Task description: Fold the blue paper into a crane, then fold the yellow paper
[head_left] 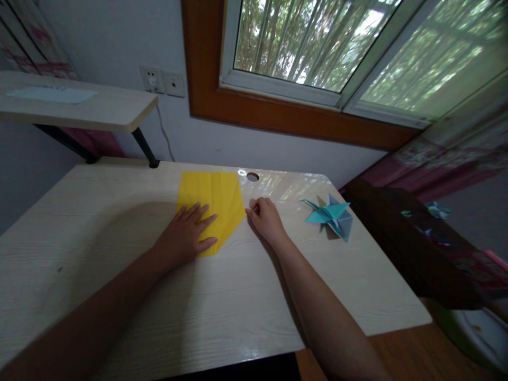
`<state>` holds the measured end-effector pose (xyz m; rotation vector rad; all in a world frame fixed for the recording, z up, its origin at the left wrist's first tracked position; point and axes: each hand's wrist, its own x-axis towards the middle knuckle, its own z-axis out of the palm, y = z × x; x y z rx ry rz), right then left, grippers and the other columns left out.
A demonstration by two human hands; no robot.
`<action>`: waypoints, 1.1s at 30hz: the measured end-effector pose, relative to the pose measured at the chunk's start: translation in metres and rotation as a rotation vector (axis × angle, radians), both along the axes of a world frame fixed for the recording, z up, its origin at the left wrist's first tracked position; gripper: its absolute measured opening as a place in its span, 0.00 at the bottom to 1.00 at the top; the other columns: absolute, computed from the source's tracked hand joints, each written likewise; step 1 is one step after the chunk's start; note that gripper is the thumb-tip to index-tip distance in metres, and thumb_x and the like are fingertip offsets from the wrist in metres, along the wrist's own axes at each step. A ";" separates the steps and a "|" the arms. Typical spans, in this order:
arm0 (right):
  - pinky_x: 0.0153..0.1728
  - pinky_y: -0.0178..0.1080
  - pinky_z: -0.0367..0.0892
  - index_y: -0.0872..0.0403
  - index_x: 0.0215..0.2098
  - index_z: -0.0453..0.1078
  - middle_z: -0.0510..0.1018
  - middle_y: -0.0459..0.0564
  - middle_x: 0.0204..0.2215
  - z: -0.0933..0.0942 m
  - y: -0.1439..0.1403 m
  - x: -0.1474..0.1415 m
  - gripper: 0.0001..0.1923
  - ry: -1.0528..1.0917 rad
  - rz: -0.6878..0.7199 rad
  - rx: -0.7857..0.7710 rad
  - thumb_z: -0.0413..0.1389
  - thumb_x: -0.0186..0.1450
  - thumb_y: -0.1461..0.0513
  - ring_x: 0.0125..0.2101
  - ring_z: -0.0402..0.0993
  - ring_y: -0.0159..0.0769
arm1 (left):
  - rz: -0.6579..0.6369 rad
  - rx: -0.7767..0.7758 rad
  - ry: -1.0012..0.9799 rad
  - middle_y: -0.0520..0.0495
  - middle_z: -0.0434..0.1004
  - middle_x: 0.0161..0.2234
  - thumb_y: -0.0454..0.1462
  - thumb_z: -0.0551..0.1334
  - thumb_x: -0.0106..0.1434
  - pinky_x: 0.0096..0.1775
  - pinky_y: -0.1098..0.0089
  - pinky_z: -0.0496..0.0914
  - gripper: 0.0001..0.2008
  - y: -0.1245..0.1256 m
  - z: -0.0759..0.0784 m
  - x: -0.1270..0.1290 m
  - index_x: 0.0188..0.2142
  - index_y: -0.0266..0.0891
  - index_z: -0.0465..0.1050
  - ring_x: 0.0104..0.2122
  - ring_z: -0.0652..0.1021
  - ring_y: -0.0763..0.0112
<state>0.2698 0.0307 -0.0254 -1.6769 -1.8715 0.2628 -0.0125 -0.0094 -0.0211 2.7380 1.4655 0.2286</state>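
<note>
A sheet of yellow paper (222, 198) lies on the table with crease lines running down it and a slanted edge at its lower right. My left hand (186, 233) rests flat on its lower left part, fingers spread. At the paper's right corner is my right hand (266, 218), its thumb and fingers pinched together on the tip. Farther right sits a folded teal paper crane (327, 213), with pale grey-blue undersides showing.
The pale wooden table (238, 307) has a round cable hole (252, 177) near its back edge. A raised shelf (75, 114) on black legs stands at the back left. A window (301, 47) is behind, and a dark wooden cabinet (397, 238) stands to the right.
</note>
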 end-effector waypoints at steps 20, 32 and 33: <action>0.39 0.40 0.55 0.52 0.28 0.68 0.75 0.49 0.32 0.013 -0.013 -0.023 0.19 -0.210 0.346 -0.095 0.63 0.66 0.48 0.37 0.66 0.40 | -0.018 0.010 -0.039 0.40 0.57 0.71 0.56 0.56 0.69 0.68 0.46 0.50 0.33 0.003 -0.005 -0.002 0.68 0.47 0.63 0.70 0.57 0.47; 0.36 0.40 0.56 0.51 0.30 0.68 0.75 0.49 0.33 0.017 -0.007 -0.007 0.15 -0.199 0.169 -0.113 0.66 0.64 0.53 0.35 0.66 0.41 | -0.066 0.079 -0.085 0.41 0.52 0.73 0.49 0.59 0.70 0.68 0.39 0.48 0.27 -0.004 0.005 0.002 0.66 0.51 0.66 0.72 0.51 0.45; 0.36 0.40 0.56 0.51 0.30 0.68 0.76 0.49 0.33 0.017 -0.007 -0.007 0.15 -0.200 0.171 -0.117 0.66 0.64 0.53 0.35 0.66 0.40 | -0.108 0.091 -0.093 0.42 0.53 0.72 0.47 0.59 0.71 0.68 0.39 0.47 0.24 -0.006 0.007 0.003 0.65 0.53 0.67 0.72 0.51 0.46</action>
